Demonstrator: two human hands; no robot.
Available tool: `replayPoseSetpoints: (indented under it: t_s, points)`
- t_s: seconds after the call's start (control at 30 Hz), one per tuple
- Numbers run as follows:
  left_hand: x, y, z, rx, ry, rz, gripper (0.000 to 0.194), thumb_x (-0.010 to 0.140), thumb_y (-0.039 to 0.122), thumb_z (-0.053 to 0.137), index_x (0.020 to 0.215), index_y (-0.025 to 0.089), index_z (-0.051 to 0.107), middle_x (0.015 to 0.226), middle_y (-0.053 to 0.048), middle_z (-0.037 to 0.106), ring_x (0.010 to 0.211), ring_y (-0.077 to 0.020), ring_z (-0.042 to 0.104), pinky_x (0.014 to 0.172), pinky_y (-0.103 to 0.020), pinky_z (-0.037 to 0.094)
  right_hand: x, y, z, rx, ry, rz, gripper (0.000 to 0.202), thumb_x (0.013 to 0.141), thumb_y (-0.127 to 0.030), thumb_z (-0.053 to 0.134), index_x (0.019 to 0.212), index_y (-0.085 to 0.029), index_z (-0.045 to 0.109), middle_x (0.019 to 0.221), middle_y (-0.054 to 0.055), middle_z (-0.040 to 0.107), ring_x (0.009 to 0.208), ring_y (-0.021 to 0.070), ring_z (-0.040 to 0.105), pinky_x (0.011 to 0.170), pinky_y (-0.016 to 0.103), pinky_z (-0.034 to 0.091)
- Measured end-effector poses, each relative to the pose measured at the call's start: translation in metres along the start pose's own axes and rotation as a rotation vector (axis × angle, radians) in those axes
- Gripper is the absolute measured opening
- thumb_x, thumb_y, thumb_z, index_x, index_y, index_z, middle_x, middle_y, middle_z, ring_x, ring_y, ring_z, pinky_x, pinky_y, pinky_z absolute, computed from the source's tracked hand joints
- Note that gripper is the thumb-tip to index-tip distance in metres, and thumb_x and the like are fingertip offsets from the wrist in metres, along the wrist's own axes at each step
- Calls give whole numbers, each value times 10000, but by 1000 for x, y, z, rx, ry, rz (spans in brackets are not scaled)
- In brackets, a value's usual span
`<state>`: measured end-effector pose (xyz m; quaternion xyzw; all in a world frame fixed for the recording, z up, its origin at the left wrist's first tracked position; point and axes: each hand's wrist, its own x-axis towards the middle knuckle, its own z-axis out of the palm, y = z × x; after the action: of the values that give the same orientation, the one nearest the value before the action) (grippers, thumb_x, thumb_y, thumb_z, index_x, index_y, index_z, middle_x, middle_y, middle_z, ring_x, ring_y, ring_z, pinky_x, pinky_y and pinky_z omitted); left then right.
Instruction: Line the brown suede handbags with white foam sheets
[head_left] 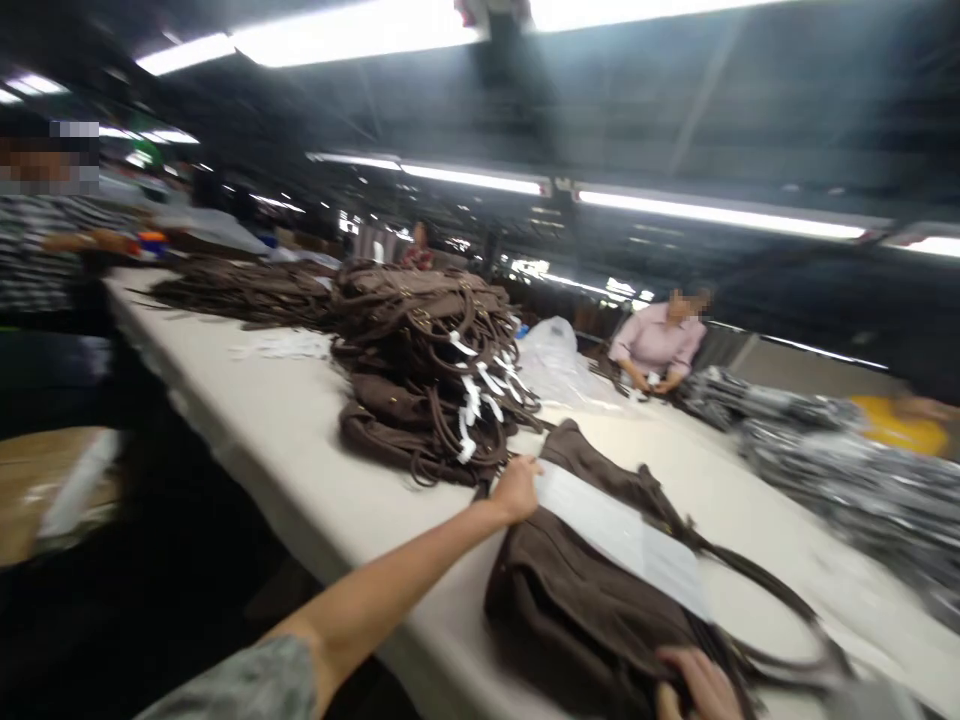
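A dark brown handbag (585, 610) lies on the table in front of me, with a long strap (772, 590) looping off to the right. A flat white sheet (622, 525) lies along its opening. At the bag's far left end, my left hand (516, 490) is closed on the bag's edge, its fingertips at the sheet's corner; whether it pinches the sheet too, I cannot tell. My right hand (697, 682) grips the bag's near right edge between thumb and fingers, partly cut off by the frame's bottom.
Beyond the bag rises a pile of brown handbags (420, 370) with white tags. More flat brown pieces (240, 290) lie farther left. Clear plastic (562, 360) and plastic-wrapped goods (840, 470) lie along the right. A co-worker in a pink shirt (656, 345) handles something across the pale table (277, 420).
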<state>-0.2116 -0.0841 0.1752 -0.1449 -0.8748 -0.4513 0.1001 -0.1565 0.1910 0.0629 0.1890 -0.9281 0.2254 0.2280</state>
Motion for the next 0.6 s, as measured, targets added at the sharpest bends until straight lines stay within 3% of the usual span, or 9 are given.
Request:
replayPoseSetpoints:
  t_s: [0.1, 0.17, 0.27, 0.33, 0.43, 0.53, 0.6]
  points:
    - [-18, 11, 14, -50, 23, 34, 305, 950, 313, 403, 1079, 160, 634, 1167, -108, 643, 1110, -228, 576, 1031, -430, 414, -26, 11, -24, -17, 14, 118, 187, 853, -188, 494, 898, -286, 647, 978, 65, 632, 980, 275, 594, 867, 479, 515]
    - [-46, 14, 26, -69, -19, 97, 291, 936, 377, 460, 1039, 180, 647, 1099, -80, 664, 1074, -226, 581, 999, -396, 431, -27, 15, -37, 51, -27, 105, 177, 831, -168, 512, 907, -242, 654, 952, 75, 641, 952, 267, 583, 887, 469, 483]
    - [-88, 11, 39, 158, 10, 349, 294, 906, 411, 539, 1047, 176, 647, 1090, -81, 668, 1103, -255, 552, 1013, -434, 415, -24, 20, -53, 77, -113, 75, 169, 814, -215, 638, 979, -231, 670, 984, 61, 635, 986, 253, 561, 932, 443, 436]
    - [-103, 5, 42, 344, 62, 472, 298, 896, 389, 565, 1075, 164, 642, 1101, -92, 670, 1117, -271, 543, 1024, -464, 408, -25, 20, -62, 71, -162, 66, 253, 788, -228, 706, 1037, -236, 661, 1034, 58, 621, 1026, 251, 542, 940, 424, 419]
    - [-99, -6, 40, 491, 58, 437, 281, 876, 328, 589, 1091, 154, 637, 1088, -103, 670, 1076, -280, 570, 976, -472, 449, -26, 16, -71, 20, -187, 79, 183, 804, -125, 656, 960, -215, 626, 978, 47, 608, 971, 233, 531, 896, 395, 419]
    - [-80, -16, 32, 565, -76, 357, 202, 804, 167, 576, 984, 189, 665, 972, -70, 671, 966, -272, 616, 865, -439, 507, -22, 14, -75, -89, -173, 17, 164, 822, -41, 539, 860, -199, 554, 874, 44, 569, 853, 215, 510, 790, 349, 429]
    - [-68, -27, 30, 574, -144, 365, 270, 749, 62, 491, 889, 212, 667, 899, -45, 659, 861, -241, 640, 742, -375, 533, -16, 15, -75, -194, -142, -82, 162, 864, -49, 470, 850, -199, 530, 857, 58, 539, 814, 216, 489, 740, 335, 425]
